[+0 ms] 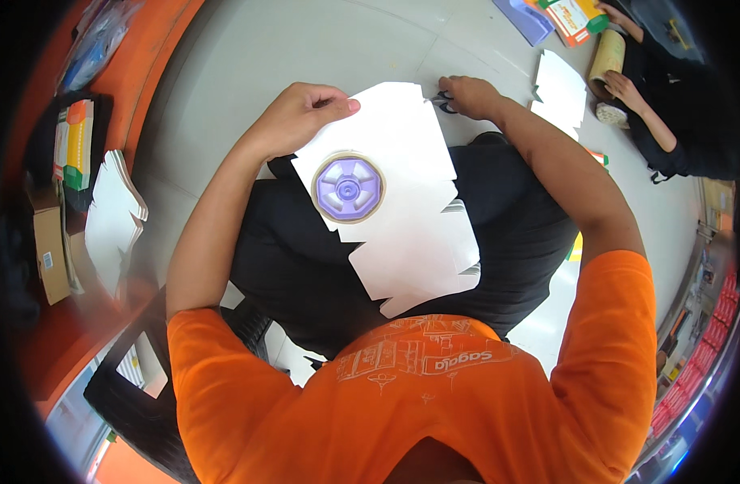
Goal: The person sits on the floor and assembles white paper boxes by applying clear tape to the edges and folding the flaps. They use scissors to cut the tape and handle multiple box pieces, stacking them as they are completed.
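Observation:
Across my lap lies a small stack of flat white die-cut cardboard blanks (410, 169) with notched edges. At its far left edge my left hand (305, 117) grips the cardboard, thumb on top and the other fingers bent underneath. A tape roll (348, 188) with a purple spoked core rests flat on the stack, near its left side. My right hand (471, 97) is closed around small dark-handled scissors (444, 102), just beyond the stack's far right corner. The hand covers part of the scissors, and their blades are hard to make out.
To the left, more white blanks (116, 218) lie by an orange surface (156, 60) with printed boxes (74, 145). At the far right another person's hands (625, 90) hold a brown roll (608, 60), near white cardboard (559, 93) on the grey tiled floor (337, 40). Stocked shelves (696, 355) stand right.

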`<state>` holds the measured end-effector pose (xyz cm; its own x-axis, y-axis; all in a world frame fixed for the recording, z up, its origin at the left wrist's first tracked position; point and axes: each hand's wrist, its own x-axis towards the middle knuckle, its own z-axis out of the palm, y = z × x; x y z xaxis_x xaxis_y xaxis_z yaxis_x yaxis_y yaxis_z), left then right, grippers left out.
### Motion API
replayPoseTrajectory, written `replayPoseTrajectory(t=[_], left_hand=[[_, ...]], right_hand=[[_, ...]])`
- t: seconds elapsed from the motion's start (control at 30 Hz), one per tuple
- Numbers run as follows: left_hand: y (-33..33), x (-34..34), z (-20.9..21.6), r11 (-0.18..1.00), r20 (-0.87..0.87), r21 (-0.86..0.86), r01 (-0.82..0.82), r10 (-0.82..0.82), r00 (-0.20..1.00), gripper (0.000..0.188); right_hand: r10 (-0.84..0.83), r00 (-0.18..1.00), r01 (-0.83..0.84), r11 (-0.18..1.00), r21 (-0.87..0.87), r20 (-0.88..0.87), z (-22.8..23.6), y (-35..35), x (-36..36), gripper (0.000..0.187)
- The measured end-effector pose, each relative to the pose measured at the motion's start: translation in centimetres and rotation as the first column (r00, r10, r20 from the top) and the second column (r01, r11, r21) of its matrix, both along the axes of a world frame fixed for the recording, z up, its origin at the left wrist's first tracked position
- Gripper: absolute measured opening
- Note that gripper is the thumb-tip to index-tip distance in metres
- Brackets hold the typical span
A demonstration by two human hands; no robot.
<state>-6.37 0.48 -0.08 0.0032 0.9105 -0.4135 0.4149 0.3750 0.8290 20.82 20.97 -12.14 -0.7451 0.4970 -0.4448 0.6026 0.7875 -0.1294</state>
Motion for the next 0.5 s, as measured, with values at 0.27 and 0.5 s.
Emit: replayPoseTrajectory(t=[0.27,0.5], left_hand=[[-0.2,-0.4,-0.5,1.0,0.037,0.004,0.014,-0.015,0.999,0.041],[0.1,-0.4,-0.2,0.999,0.011,-0.03,0.02,-0.02,1.0,0.039]], right_hand=[[0.012,1.0,-0.014,0.991,0.134,0.015,-3.6,0.2,-0.3,0.034],[0.063,0.998,-0.063,0.987,0.145,0.011,-2.8,0.1,-0.6,0.034]])
